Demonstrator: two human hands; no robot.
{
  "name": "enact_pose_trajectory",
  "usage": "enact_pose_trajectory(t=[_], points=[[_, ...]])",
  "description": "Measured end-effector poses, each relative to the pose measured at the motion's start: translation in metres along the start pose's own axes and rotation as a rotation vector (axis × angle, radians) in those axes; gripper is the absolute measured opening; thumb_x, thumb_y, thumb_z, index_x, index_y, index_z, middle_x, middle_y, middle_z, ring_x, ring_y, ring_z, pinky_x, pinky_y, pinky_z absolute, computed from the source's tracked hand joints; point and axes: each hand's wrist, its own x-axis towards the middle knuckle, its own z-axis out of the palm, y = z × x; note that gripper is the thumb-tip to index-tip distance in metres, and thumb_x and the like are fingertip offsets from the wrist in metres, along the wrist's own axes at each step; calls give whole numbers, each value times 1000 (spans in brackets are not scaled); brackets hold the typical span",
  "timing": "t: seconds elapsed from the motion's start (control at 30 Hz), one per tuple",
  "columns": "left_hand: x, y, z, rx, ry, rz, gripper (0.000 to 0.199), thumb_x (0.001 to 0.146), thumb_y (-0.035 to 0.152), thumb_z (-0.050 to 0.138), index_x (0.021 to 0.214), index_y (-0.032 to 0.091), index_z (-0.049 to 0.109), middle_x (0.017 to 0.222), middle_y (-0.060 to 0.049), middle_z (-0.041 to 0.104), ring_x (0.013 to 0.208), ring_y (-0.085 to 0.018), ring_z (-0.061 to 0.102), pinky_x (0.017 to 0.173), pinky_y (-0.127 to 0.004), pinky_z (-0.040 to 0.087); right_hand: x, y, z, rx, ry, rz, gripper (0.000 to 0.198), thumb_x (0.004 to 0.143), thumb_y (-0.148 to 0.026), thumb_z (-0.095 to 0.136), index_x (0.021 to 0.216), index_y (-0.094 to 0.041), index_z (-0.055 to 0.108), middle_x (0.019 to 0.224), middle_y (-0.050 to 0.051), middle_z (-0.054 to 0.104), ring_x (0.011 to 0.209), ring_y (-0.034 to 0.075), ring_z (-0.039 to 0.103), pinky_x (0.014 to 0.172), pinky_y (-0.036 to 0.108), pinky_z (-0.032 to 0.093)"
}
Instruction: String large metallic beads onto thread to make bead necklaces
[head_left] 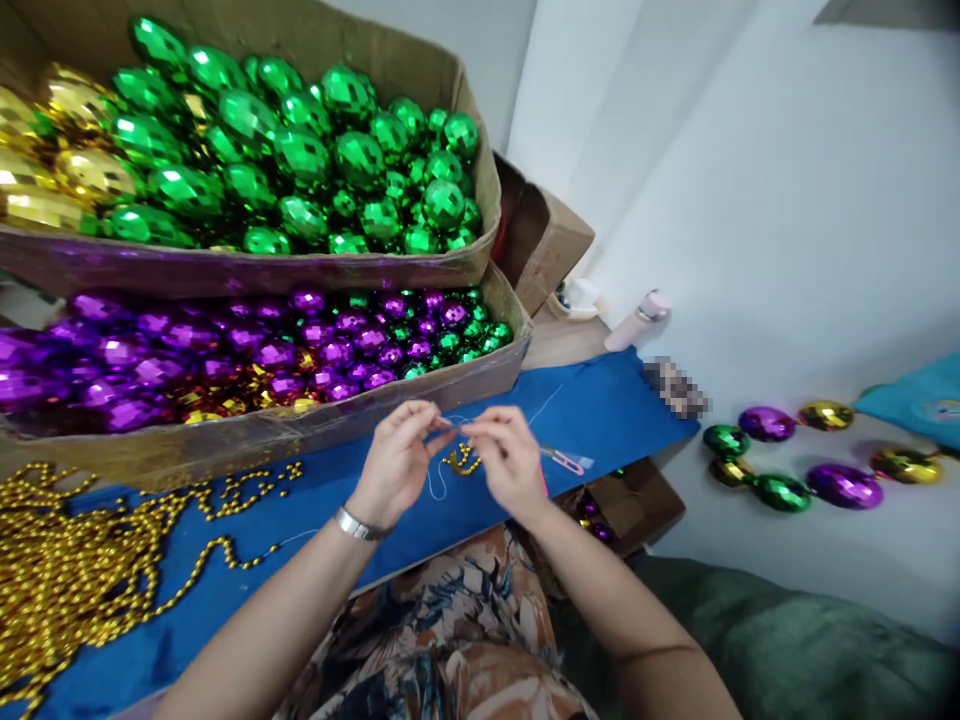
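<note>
My left hand, with a silver band at the wrist, is pinched on a thin white thread, which loops down below the fingers. My right hand pinches the same thread a short way to the right, its fingertips close to the left ones. Just below and between both hands, a short piece of gold bead strand shows on the blue cloth. Beside my right hand lies a small cutting tool with a pink handle. The exact thread ends between my fingertips are too small to make out.
A long pile of gold bead strands covers the left of the table. Behind stand a box of purple and green faceted beads and a box of green and gold ones. A pink bottle stands at the back; a large-bead garland hangs right.
</note>
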Motion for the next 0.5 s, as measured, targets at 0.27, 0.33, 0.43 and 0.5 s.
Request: enact_pose_trajectory(t=[0.27, 0.33, 0.43, 0.5], points=[[62, -13, -17, 823, 208, 461, 22, 85, 38, 51, 75, 19, 53, 65, 2, 53, 61, -13, 50, 60, -23, 41, 150, -29, -120, -97, 328, -195, 27, 98, -40, 44, 92, -18, 57, 72, -3, 56, 53, 3, 50, 47, 16, 38], [66, -32, -31, 884, 196, 426, 23, 84, 39, 50, 72, 20, 52, 61, 2, 51, 58, -14, 49, 56, -24, 39, 184, -40, -147, -179, 304, -252, 29, 98, -42, 41, 92, -17, 56, 80, 0, 60, 53, 1, 50, 46, 16, 36], [62, -59, -46, 972, 150, 382, 24, 84, 40, 47, 70, 20, 51, 57, 3, 48, 54, -14, 46, 53, -25, 36, 222, -65, -172, -272, 258, -304, 31, 98, -42, 36, 93, -17, 53, 84, 3, 62, 57, 0, 54, 45, 15, 36], [57, -73, -52, 1046, 120, 351, 25, 85, 40, 44, 72, 20, 51, 57, 2, 48, 53, -15, 46, 52, -25, 36, 236, -84, -176, -297, 241, -356, 28, 98, -42, 38, 94, -18, 52, 88, 4, 61, 64, 2, 60, 44, 14, 36]])
